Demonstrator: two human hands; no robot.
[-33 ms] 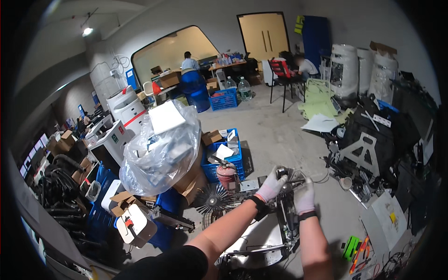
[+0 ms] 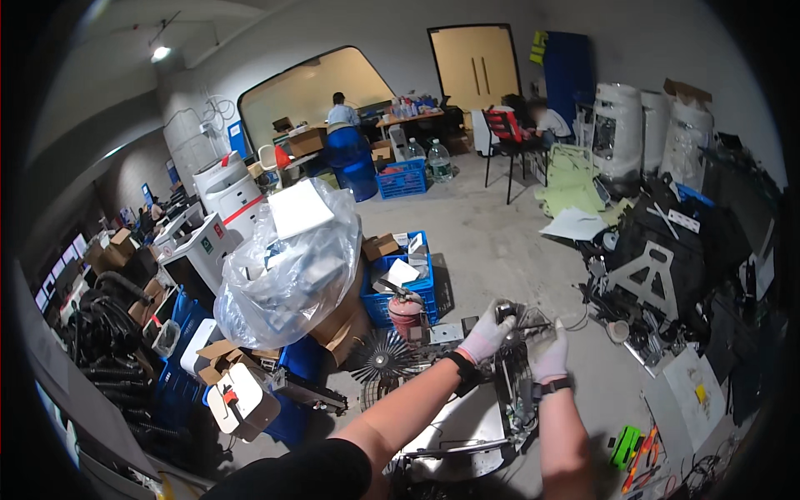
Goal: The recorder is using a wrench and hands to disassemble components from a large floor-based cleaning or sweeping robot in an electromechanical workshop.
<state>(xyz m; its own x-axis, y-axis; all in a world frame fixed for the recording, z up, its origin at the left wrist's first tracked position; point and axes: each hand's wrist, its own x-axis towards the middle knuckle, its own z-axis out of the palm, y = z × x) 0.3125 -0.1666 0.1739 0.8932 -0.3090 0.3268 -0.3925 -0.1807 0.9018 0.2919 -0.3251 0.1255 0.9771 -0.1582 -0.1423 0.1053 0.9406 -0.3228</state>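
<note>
Both my hands wear pale gloves and work over the far end of a low wheeled machine chassis [image 2: 454, 425] with its inner parts bare. My left hand [image 2: 486, 335] is closed around a dark rounded part [image 2: 505, 311] at the chassis end; its exact kind is hard to make out. To the right of it, my right hand [image 2: 550, 357] pinches the end of a thin dark rod [image 2: 535, 327], which reaches left toward that part. Left of the chassis lies a round black bristle brush [image 2: 381, 360], beside a dark tyre [image 2: 377, 396].
A red fire extinguisher [image 2: 405, 313] and a blue crate [image 2: 427, 287] stand beyond the brush. A green box [image 2: 625, 447] and orange-handled tools [image 2: 642, 458] lie at the right. Loose metal parts and a grey bracket [image 2: 646, 279] crowd the far right. Two people sit at the back.
My right hand has shifted slightly right and away from my left hand, and the rod between them shows more plainly. My left hand keeps its hold.
</note>
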